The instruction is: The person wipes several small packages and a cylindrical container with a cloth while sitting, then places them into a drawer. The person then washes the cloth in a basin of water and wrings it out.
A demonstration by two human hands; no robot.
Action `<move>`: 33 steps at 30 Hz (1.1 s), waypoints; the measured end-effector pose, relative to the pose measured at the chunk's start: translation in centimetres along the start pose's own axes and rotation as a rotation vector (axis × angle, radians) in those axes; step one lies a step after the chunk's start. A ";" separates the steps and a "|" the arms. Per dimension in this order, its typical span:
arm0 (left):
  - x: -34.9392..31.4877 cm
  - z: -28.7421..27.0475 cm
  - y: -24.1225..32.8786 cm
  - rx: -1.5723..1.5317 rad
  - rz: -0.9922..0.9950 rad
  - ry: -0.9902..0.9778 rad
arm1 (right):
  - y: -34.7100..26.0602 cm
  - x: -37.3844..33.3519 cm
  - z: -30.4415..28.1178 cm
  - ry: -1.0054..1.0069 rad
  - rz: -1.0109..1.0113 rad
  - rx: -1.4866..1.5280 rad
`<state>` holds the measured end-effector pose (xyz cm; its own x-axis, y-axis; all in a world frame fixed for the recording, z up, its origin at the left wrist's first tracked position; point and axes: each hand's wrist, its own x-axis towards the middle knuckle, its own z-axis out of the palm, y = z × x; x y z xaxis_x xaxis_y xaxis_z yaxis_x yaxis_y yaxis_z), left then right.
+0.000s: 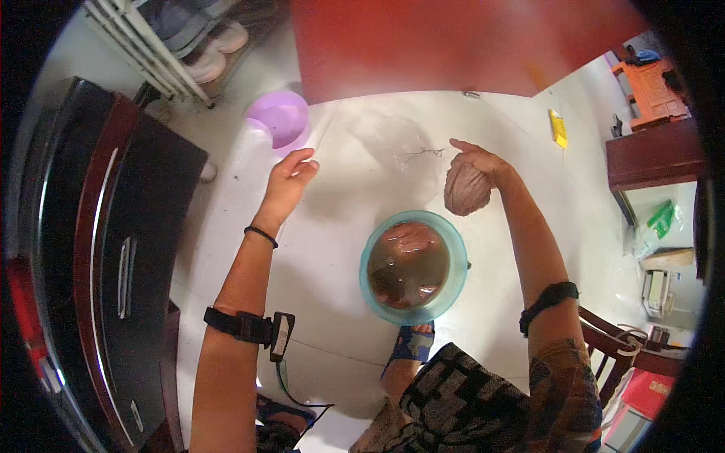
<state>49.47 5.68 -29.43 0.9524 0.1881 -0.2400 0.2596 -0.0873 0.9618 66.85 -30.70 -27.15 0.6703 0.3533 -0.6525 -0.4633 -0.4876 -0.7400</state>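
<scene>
My right hand [483, 162] is closed on a wrinkled brownish-grey piece that looks like wet cloth [468, 189], which hangs below the fingers. Its index finger points left. Just off that fingertip is a thin dark strand [423, 152]; whether it joins the finger cannot be made out. My left hand [291, 181] is raised with bent fingers apart and nothing in them, in front of a purple plastic basin [291, 113]. Between my arms and nearer to me stands a round teal basin [372, 298] of murky brown water, with a reddish-brown soft mass [411, 238] partly under the surface.
A red panel [423, 49] closes off the far side. Dark drawers [143, 249] line the left. A yellow packet [557, 128] lies at the far right, near an orange carved stool [649, 90]. My sandalled foot [414, 343] is beside the teal basin.
</scene>
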 end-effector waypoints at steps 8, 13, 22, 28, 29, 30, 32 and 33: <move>5.0 13.0 0.4 0.998 0.771 -0.310 | 1.9 -0.7 0.4 -0.137 0.011 -0.024; 6.8 15.6 -0.8 1.153 0.524 -0.434 | 4.9 -2.7 -3.2 -0.012 0.044 0.129; 7.6 13.4 -0.2 0.880 0.626 -0.328 | 11.4 -14.4 -14.9 0.221 -0.008 0.184; 8.4 11.4 0.4 0.714 0.724 0.012 | 8.3 -12.4 -9.4 0.100 -0.066 0.285; 8.6 11.0 0.5 0.719 0.726 0.067 | 7.5 -12.0 -8.9 0.115 -0.061 0.267; 8.8 10.7 0.8 0.734 0.710 0.103 | 6.5 -11.5 -8.5 0.087 -0.089 0.258; 8.2 10.8 1.8 0.625 0.673 0.039 | 4.8 -10.4 -6.8 0.067 -0.140 0.331; 7.6 11.1 2.5 0.553 0.574 -0.035 | 3.8 -9.9 -5.7 0.084 -0.157 0.412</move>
<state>59.13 -3.93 -30.33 0.9635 -0.0633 0.2601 -0.2399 -0.6354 0.7339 61.79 -40.55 -22.56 0.7881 0.3231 -0.5240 -0.5327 -0.0688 -0.8435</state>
